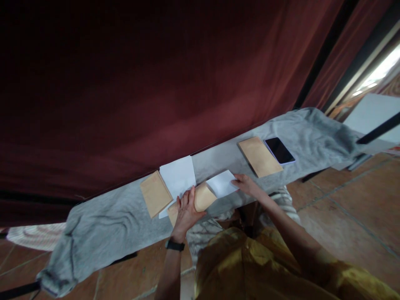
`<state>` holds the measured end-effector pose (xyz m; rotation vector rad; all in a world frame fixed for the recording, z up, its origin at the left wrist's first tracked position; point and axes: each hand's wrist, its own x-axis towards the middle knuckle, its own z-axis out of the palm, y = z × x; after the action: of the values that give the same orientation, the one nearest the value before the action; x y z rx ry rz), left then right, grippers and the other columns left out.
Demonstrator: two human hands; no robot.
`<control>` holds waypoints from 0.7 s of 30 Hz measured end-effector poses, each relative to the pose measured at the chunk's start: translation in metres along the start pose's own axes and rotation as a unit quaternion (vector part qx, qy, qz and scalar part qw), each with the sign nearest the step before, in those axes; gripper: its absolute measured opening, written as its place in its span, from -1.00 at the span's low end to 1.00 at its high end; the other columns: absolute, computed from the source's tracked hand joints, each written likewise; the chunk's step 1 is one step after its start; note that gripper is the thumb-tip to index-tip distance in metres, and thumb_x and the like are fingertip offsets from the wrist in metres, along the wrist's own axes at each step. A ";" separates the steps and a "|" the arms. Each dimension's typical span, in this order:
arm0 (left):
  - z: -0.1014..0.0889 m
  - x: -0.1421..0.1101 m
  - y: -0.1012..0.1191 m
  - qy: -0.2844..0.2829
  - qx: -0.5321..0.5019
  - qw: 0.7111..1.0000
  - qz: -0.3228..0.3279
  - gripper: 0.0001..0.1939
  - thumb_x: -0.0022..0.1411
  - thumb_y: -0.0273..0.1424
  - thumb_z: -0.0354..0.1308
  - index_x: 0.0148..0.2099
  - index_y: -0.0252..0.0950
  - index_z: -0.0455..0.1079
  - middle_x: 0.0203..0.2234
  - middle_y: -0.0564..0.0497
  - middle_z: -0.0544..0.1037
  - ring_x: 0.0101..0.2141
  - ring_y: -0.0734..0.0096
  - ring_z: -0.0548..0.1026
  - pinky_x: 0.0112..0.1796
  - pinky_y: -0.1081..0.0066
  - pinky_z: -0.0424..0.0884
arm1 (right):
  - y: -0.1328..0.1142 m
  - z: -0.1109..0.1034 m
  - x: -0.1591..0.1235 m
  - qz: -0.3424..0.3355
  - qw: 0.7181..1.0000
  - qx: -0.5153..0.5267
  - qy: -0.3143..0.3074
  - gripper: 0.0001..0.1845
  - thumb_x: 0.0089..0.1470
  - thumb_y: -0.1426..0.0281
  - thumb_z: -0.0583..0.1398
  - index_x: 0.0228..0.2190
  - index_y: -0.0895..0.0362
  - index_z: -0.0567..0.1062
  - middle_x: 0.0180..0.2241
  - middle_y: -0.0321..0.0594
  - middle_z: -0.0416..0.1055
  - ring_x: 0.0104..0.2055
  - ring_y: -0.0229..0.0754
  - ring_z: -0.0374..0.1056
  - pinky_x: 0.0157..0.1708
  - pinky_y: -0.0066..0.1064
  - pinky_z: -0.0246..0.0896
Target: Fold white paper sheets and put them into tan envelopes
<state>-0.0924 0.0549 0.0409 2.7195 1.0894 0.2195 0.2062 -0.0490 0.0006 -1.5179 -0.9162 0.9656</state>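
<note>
My left hand (pixel 186 210) lies with fingers stretched out on a brown paper envelope (pixel 204 197), pressing it to the cloth. From the envelope's right end sticks out a folded white sheet of paper (pixel 221 183). Its right edge is pinched between the thumb and fingers of my right hand (pixel 245 184). How deep the sheet sits in the envelope is hidden. Just beyond my left hand lies a stack of white paper (pixel 178 176). Several brown envelopes (pixel 155 194) are piled left of it, partly over its edge.
A grey cloth (pixel 125 221) covers the long narrow bench. Toward its right end lie another brown envelope (pixel 260 156) and a dark-screened phone (pixel 280 150) side by side. A dark red curtain (pixel 175 91) hangs along the far edge. Tiled floor (pixel 359 200) shows below.
</note>
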 end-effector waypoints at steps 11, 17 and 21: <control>-0.007 0.012 0.028 0.011 -0.031 0.999 0.038 0.28 -0.04 -0.26 0.43 0.49 -0.16 -0.38 0.28 -0.25 0.21 0.29 -0.13 0.18 0.28 -0.25 -0.09 | -0.012 0.056 -0.006 -0.092 0.992 -0.083 0.023 -0.72 0.19 0.25 0.13 -0.39 0.07 0.60 -0.17 -0.17 0.52 -0.19 -0.17 0.44 -0.13 -0.38 0.32; -0.008 0.018 0.036 -0.003 -0.044 0.998 0.047 0.25 -0.01 -0.27 0.40 0.49 -0.16 -0.37 0.27 -0.23 0.22 0.30 -0.09 0.17 0.30 -0.23 -0.14 | -0.012 0.069 -0.008 -0.063 0.993 -0.097 0.009 -0.73 0.18 0.36 0.13 -0.52 0.09 0.54 -0.30 -0.19 0.51 -0.36 -0.22 0.40 -0.33 -0.42 0.27; -0.007 0.018 0.035 0.004 -0.035 0.998 0.055 0.22 0.02 -0.26 0.39 0.49 -0.16 -0.37 0.27 -0.24 0.22 0.30 -0.09 0.17 0.30 -0.23 -0.12 | -0.013 0.065 -0.010 -0.059 0.993 -0.099 0.028 -0.79 0.13 0.37 0.15 -0.52 0.08 0.50 -0.38 -0.24 0.49 -0.40 -0.23 0.36 -0.37 -0.45 0.21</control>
<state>-0.0577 0.0430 0.0576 2.7203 0.9170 0.2806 0.1418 -0.0329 0.0075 -1.6282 -1.0741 0.7612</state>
